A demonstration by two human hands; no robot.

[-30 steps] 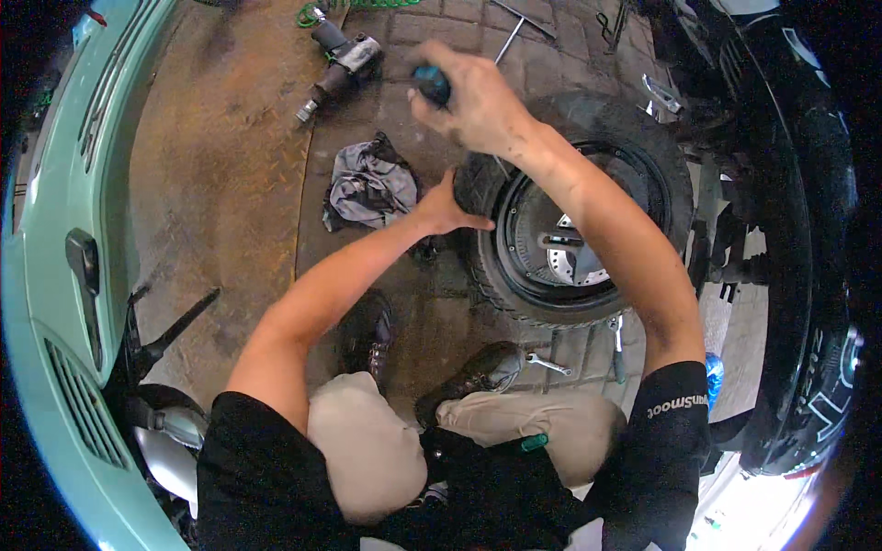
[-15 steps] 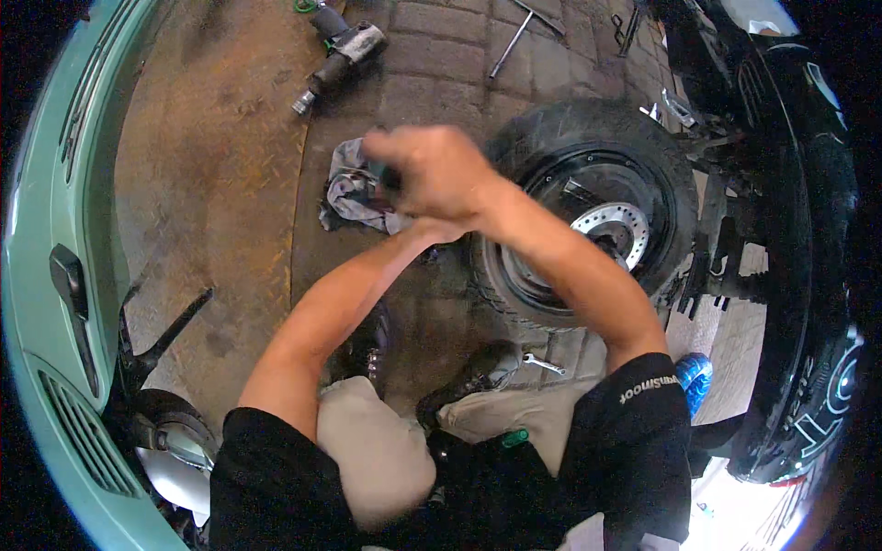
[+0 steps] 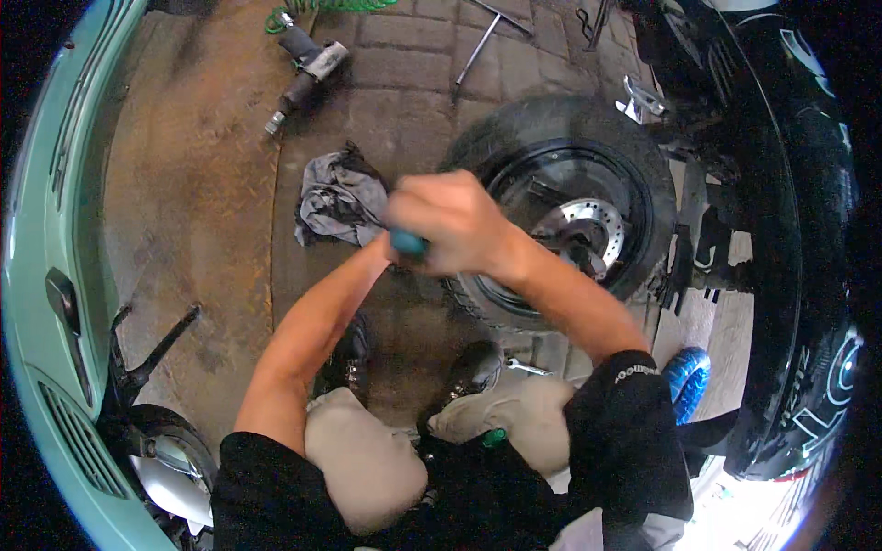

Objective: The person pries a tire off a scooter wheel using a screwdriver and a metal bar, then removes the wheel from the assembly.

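Note:
My right hand (image 3: 450,220) is closed around a tool with a rounded teal handle (image 3: 407,241), whose end sticks out beside the thumb side. The rest of the tool is hidden, and motion blurs the hand. Under it, my left hand is almost wholly covered; only the left wrist (image 3: 378,255) shows, so its fingers cannot be made out. Both hands are close together in front of my knees. Just beyond them to the left lies a crumpled grey rag (image 3: 342,197). To the right, a scooter wheel (image 3: 551,119) with a drilled brake disc (image 3: 597,220) lies flat.
An impact wrench (image 3: 308,83) lies far left near a green coiled hose (image 3: 349,5). A T-handle wrench (image 3: 478,48) is beyond the wheel. A spanner (image 3: 528,368) lies by my right shoe (image 3: 476,367). Scooters flank me: light green (image 3: 69,220) left, black (image 3: 790,275) right.
My hands have come nearer to me and turned, so the teal handle end now shows clearly. The view has shifted, and the grey rag is less covered.

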